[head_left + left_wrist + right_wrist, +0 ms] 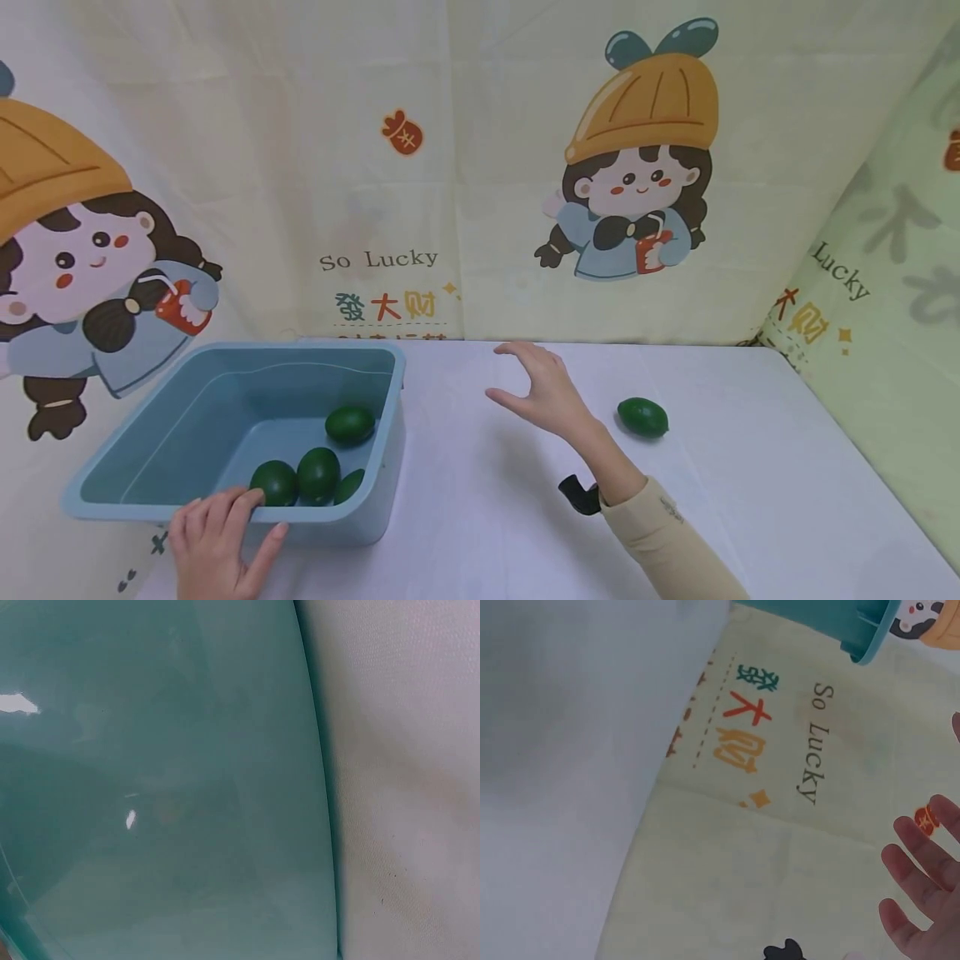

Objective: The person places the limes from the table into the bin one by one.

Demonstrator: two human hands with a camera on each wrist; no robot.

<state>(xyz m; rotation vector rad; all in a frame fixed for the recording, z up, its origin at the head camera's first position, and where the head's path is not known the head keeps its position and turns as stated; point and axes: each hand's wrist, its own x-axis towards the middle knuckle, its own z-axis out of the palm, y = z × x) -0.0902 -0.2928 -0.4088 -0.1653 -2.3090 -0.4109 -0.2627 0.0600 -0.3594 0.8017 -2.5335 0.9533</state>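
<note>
At the front rim of a blue plastic basin (390, 475), my left hand (217, 542) hooks its fingers over the edge, with the thumb spread against the outer wall. Inside the basin lie several dark green limes (318, 475), gathered toward its right side. My right hand (540, 387) is in the air over the table, right of the basin, thumb and fingers spread apart with nothing between them. Another lime (642, 417) sits on the table to the right of that hand. In the right wrist view, spread fingers (919, 859) of the right hand show at the right edge.
The white table (465, 517) meets a cloth backdrop (495, 167) printed with cartoon figures and lettering. A similar printed cloth (892, 275) hangs along the right side. A black strap piece (579, 495) juts from the right wrist.
</note>
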